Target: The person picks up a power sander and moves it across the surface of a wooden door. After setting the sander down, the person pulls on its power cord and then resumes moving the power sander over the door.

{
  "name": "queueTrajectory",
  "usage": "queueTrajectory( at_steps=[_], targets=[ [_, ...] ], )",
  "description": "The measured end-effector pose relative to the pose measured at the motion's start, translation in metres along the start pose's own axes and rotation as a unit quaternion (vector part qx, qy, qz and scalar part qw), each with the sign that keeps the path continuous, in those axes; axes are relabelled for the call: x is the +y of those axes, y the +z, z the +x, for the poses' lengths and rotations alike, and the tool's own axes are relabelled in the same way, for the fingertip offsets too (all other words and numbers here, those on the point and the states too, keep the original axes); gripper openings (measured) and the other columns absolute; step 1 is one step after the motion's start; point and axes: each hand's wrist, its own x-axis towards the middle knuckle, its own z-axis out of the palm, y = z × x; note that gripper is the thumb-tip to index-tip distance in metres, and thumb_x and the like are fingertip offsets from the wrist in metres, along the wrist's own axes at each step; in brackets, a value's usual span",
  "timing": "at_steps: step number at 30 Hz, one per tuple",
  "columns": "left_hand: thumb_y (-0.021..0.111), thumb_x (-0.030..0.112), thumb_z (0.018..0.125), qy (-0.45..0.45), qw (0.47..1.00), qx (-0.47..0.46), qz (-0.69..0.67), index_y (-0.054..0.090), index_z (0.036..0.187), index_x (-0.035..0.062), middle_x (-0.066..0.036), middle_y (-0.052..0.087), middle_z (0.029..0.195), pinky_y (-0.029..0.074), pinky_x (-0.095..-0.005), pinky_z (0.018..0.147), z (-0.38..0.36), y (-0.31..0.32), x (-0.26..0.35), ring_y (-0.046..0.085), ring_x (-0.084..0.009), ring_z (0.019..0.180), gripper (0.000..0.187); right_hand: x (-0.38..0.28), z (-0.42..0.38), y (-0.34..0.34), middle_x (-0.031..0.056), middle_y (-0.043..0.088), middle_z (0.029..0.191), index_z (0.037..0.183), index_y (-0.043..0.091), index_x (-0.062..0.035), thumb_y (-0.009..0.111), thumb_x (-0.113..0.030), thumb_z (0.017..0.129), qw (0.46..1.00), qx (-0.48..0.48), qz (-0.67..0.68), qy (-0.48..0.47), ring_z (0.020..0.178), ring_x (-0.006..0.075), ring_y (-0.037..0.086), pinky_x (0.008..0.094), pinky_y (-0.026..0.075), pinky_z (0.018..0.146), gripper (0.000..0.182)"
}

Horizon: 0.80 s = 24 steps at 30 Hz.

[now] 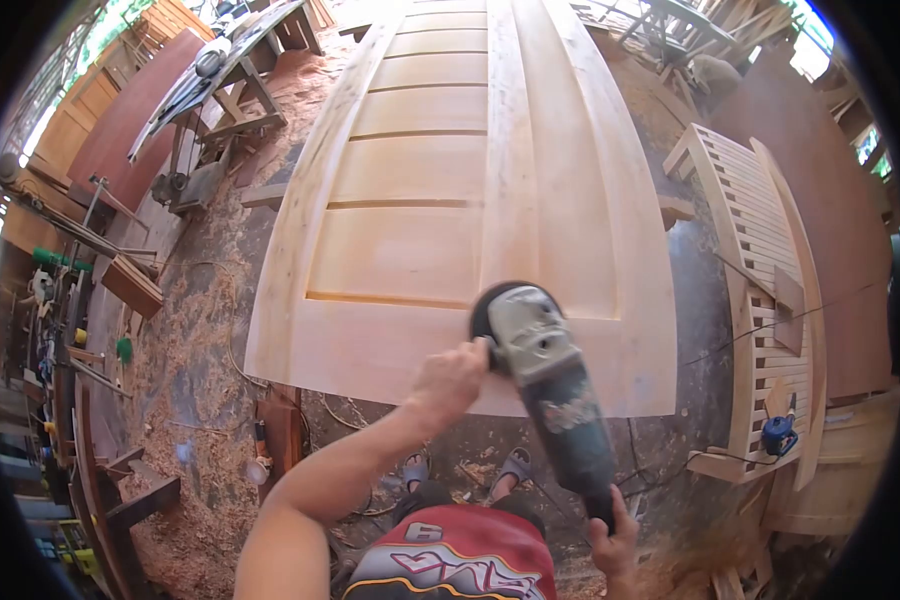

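A dark green and grey angle grinder (567,415) with a round black disc (483,312) at its head lies across the near end of a pale wooden door (420,350). My left hand (452,378) is closed around the tool's side handle, just left of its head. Lower right, my right hand (613,532) grips the rear end of the body. The disc rests on or just over the door's bottom rail, near the centre stile; contact cannot be made out. Recessed panels with dark grooves run along the door's left half, and a long smooth panel fills the right.
A slatted wooden bench piece (760,215) stands on the right, with a blue power tool (780,433) on its near end. On the left is a workbench (225,85) with tools. Wood shavings (195,470) cover the floor, and cables trail near my feet.
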Motion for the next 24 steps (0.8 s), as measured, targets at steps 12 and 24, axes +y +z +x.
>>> queueTrajectory(
  at_steps=[12,24],
  targets=[
    [0.056,0.011,0.095,-0.058,0.998,-0.028,-0.018,0.053,0.11,0.0035,-0.022,0.069,0.093,0.056,-0.0506,0.071,-0.056,-0.01,-0.045,0.07,-0.0396,0.084,0.018,-0.025,-0.016,0.038,0.0263,0.068,0.116,0.143,0.051,0.0004,0.073,-0.019,0.086,0.999,-0.038,0.018,-0.028,0.108,0.0324,0.07,0.0366,0.053,0.091,0.064],
    [0.048,0.014,0.1,0.061,0.998,-0.016,-0.014,0.054,0.103,0.005,-0.022,0.07,0.087,0.055,-0.0524,0.07,0.006,0.007,0.025,0.07,-0.0413,0.082,0.012,0.007,-0.035,0.0,0.0193,0.07,0.102,0.146,0.052,-0.0093,0.075,-0.014,0.085,0.998,0.051,0.014,-0.033,0.091,0.0332,0.071,0.0395,0.055,0.081,0.065]
  ],
)
